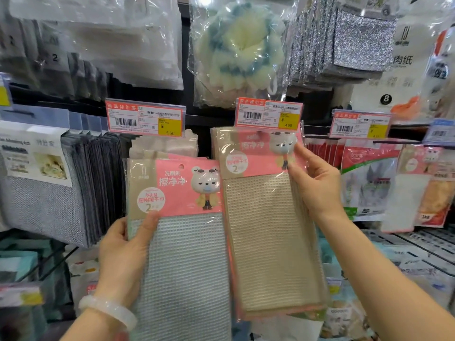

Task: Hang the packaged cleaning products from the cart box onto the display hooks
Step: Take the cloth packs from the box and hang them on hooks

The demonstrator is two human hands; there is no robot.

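My left hand (123,254) grips a packaged grey waffle cloth (182,267) with a pink bear header, holding it up in front of the shelf, left of centre. My right hand (317,185) holds the right edge of a packaged beige waffle cloth (268,232) of the same brand. That beige pack sits at the front of a stack hanging from the display hook under the 4.00 price tag (268,115). The hook itself is hidden behind the tag. The cart box is out of view.
A 5.50 price tag (145,118) hangs above pale packs behind the grey cloth. Grey cloth packs (93,183) hang at left, a bagged bath sponge (238,45) above, silver scourers (354,40) upper right, red and green packs (369,178) at right.
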